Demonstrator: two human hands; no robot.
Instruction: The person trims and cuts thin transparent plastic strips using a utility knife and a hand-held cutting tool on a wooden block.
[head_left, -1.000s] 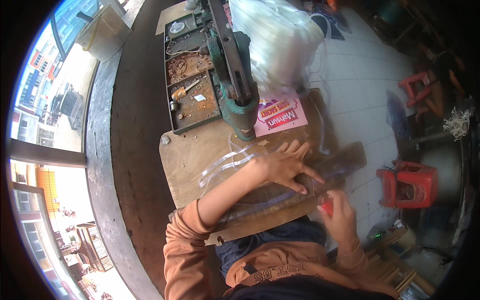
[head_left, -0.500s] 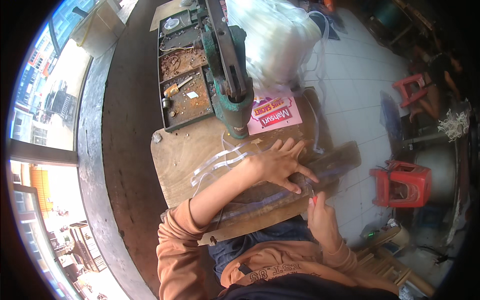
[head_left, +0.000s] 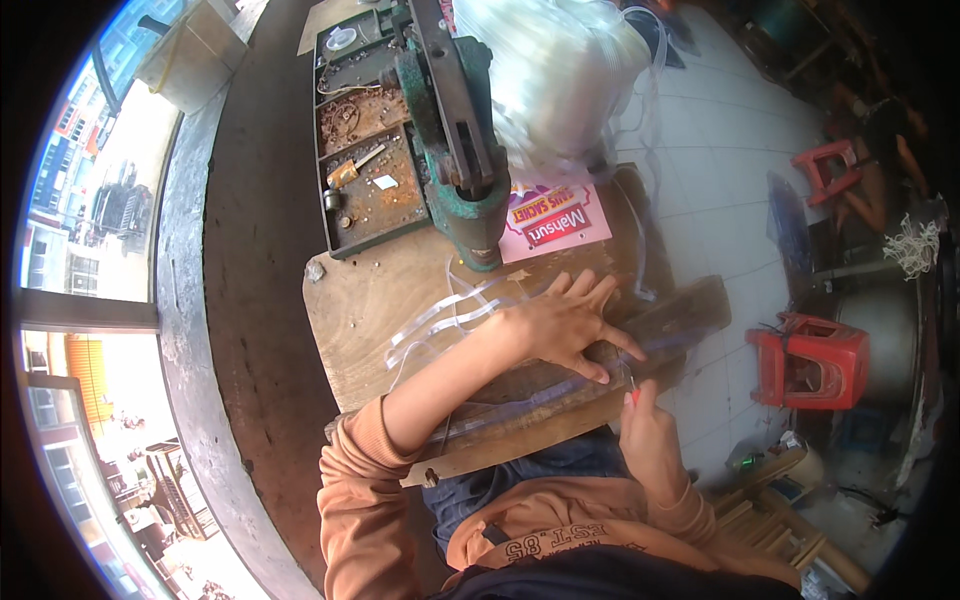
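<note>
Fingers spread, my left hand [head_left: 565,325] presses flat on the dark wooden plank [head_left: 700,305] and the strip around it. A clear plastic strip [head_left: 520,400] runs lengthwise along this plank under my left thumb and fingertips. Just beyond the left thumb, my right hand [head_left: 652,440] is closed round a small tool with a red handle [head_left: 635,397]. Its thin metal tip points at the strip between my left thumb and forefinger; the exact kind of tool is too small to tell. Loose white plastic strips [head_left: 430,328] lie on the wooden board [head_left: 350,300] left of my left hand.
A green iron press [head_left: 470,210] stands behind my hands, beside a compartmented metal tray [head_left: 390,225] of small parts. A pink printed sheet [head_left: 555,225] lies by its base. Behind is a large bundle of clear plastic strips [head_left: 560,90]. Red stools [head_left: 815,365] stand on the tiled floor.
The whole view has shifted slightly. Both hands keep nearly the same place on the plank, and the red-handled tool stays in my right hand.
</note>
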